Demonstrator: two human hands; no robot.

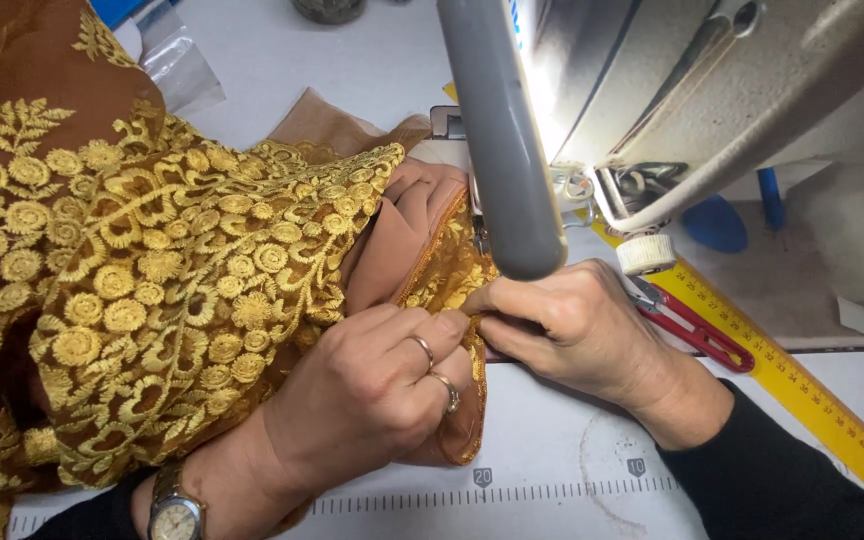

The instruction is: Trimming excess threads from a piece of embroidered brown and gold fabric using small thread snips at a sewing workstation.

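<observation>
Where gray lamp arm (497, 140) hides needle, red snips (697, 330), yellow ruler (802, 385).

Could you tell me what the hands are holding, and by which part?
Both the left hand and the right hand pinch the gold-embroidered brown fabric at its folded, trimmed edge, just in front of the sewing machine.

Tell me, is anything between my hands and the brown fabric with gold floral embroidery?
Nothing visible. Both the left hand and the right hand already pinch the edge of the brown fabric with gold floral embroidery. The grey lamp arm crosses above the fabric, not between.
</observation>
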